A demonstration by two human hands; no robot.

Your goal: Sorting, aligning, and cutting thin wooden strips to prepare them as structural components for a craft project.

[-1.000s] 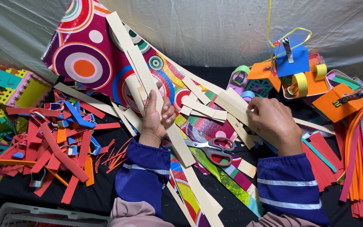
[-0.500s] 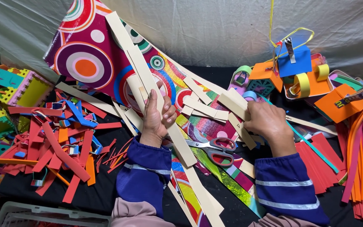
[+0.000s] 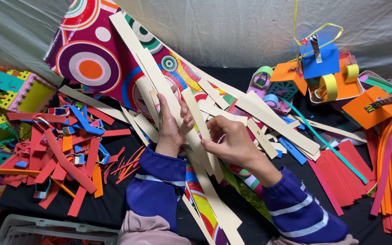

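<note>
My left hand [image 3: 171,124] with fingers closed round one long cream strip [image 3: 159,81] slanting over the circle-patterned sheet [image 3: 87,54], my right hand [image 3: 232,143] pinching a second cream strip [image 3: 200,122] beside it, more cream strips than I can count fanned across the black worktop [image 3: 105,206], red strips [image 3: 64,159] heaped left

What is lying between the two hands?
In the head view, a slanted cream paper strip runs between the left hand and the right hand, over more strips and patterned paper.
</note>
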